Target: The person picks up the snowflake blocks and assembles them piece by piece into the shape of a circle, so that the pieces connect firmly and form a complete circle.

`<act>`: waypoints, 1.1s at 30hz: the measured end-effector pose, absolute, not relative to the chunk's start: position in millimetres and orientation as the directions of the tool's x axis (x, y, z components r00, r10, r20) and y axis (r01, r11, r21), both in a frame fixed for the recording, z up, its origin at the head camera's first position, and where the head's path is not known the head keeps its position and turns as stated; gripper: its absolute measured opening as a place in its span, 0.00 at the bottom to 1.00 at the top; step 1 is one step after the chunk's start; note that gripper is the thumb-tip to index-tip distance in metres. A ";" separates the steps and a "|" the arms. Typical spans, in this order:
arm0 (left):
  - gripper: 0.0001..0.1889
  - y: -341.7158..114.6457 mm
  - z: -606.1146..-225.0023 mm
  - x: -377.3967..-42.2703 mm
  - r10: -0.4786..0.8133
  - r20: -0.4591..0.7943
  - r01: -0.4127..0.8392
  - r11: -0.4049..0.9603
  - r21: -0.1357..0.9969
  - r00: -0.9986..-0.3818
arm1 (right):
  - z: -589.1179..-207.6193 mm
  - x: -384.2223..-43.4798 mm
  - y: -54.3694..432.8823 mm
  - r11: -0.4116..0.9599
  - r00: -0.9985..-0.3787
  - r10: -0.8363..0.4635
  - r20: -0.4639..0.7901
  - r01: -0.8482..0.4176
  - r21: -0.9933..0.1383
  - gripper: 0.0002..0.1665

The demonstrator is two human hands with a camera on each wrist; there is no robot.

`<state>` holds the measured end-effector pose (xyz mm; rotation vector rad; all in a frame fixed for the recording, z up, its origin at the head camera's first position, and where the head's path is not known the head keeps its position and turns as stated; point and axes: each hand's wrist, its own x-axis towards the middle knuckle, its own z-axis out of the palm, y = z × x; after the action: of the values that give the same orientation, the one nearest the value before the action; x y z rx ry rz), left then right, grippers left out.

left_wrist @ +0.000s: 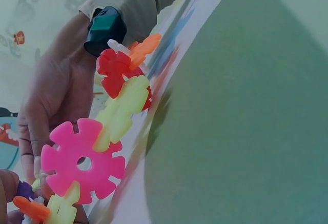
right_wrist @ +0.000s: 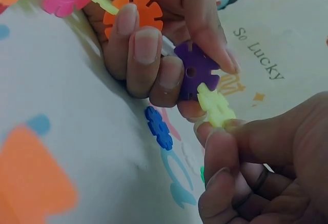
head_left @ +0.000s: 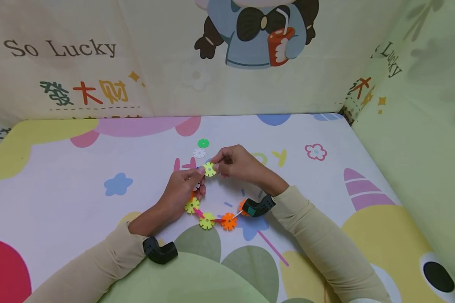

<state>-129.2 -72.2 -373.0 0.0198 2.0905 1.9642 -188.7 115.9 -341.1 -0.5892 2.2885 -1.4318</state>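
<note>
A chain of notched plastic snowflake discs hangs from my left hand, its fingers curled round an orange disc and a purple disc. My right hand pinches a yellow-green disc between thumb and finger. In the right wrist view its far edge meets the purple disc's rim; how deep the slots engage cannot be told. The chain curves below the hands through a yellow disc and an orange disc. A pink disc and a red disc show in the left wrist view.
Beyond the hands a green disc and a white disc lie loose on the patterned cloth. A blue disc lies near the left fingers. Printed fabric walls stand at the back and right.
</note>
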 end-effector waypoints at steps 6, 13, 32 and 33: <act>0.22 -73.6 -373.9 -127.3 0.212 -0.169 -0.144 0.131 0.981 -0.963 | -340.7 -186.2 113.1 0.410 -0.848 -0.520 -0.101 -0.144 -0.901 0.07; 0.22 -74.9 -375.4 -129.6 0.224 -0.137 -0.111 0.128 0.986 -0.965 | -336.6 -181.5 109.0 0.435 -0.863 -0.498 -0.081 -0.167 -0.885 0.06; 0.22 -74.1 -374.8 -129.5 0.243 -0.133 -0.090 0.179 0.980 -0.961 | -336.8 -183.7 109.8 0.447 -0.854 -0.515 -0.068 -0.199 -0.872 0.07; 0.23 -73.6 -374.6 -130.1 0.238 -0.144 -0.103 0.177 0.979 -0.960 | -337.5 -185.3 110.6 0.441 -0.854 -0.516 -0.071 -0.194 -0.876 0.07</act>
<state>-130.1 -73.6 -374.6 0.1296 2.1907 1.8558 -185.3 110.6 -337.5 -0.6069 2.3704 -1.3769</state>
